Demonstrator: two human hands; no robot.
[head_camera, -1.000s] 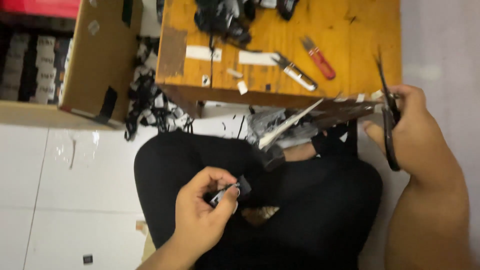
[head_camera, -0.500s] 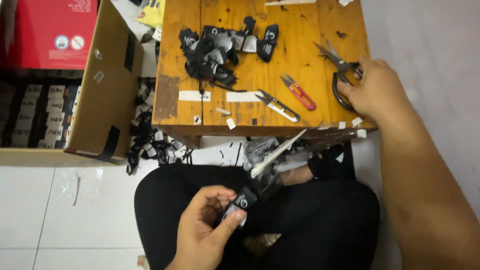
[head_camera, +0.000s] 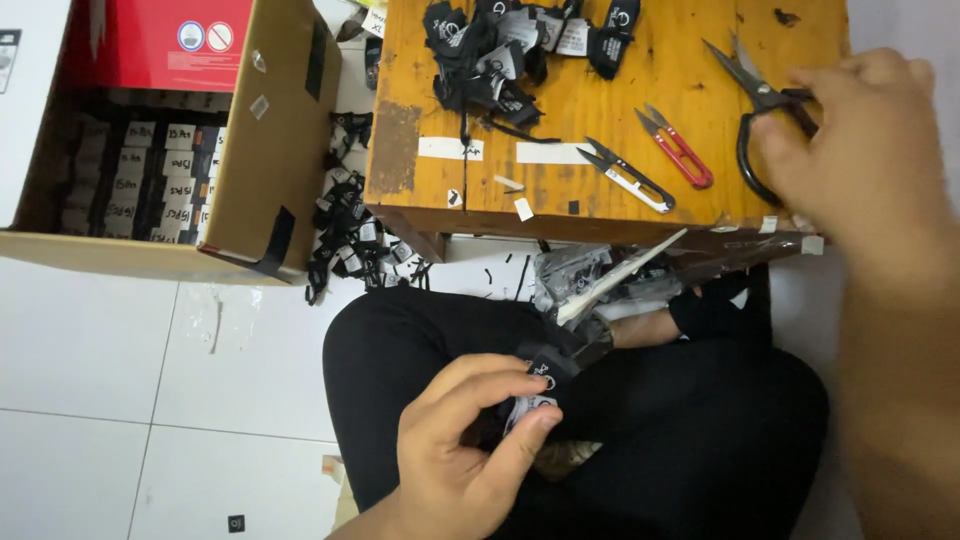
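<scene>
My left hand (head_camera: 470, 440) pinches a small black tag with a white label (head_camera: 540, 385) over my lap, which is clothed in black. My right hand (head_camera: 860, 140) rests at the right edge of the low wooden table (head_camera: 600, 100), its fingers on the handles of black scissors (head_camera: 765, 105) that lie on the tabletop with blades pointing away. A red thread snip (head_camera: 680, 150) and a black-and-silver thread snip (head_camera: 625, 178) lie left of the scissors. A pile of black tags (head_camera: 510, 50) sits at the table's far side.
An open cardboard box (head_camera: 270, 150) stands on the white tiled floor at left, holding rows of packed items and a red carton (head_camera: 165, 40). More black tags (head_camera: 350, 235) lie on the floor between box and table. A clear plastic bag (head_camera: 600, 280) hangs under the table edge.
My right hand has carried the black scissors up from beside my lap and laid them on the table. The view has tilted toward the table. My left hand keeps the tag.
</scene>
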